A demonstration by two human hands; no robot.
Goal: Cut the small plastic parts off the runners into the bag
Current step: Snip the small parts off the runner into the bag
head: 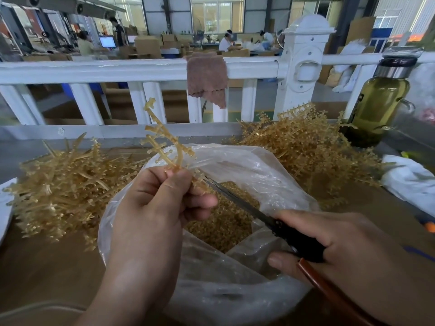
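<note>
The room was a big factory hall with tall windows, stacks of cardboard boxes [146,45] and people [226,42] seated at far benches. A white railing [94,71] with a thick post [303,62] ran across behind the brown table [47,267]. On the table stood a clear plastic bag [247,165], its mouth open, with a heap of small amber parts [223,222] lying inside. A pile of amber runners [66,184] lay to the left of the bag and another pile [306,149] behind it to the right. A white cloth [409,180] lay at the table's right edge, and a bottle [376,102] of greenish liquid stood near the right pile. A brown rag [207,76] hung over the railing. The left hand [160,203], fingers curled, pinched one runner [164,142] upright over the bag's mouth. The right hand [341,243] gripped the handles of a pair of scissors [235,198], whose blades reached up to the runner just beside the left fingers.
</note>
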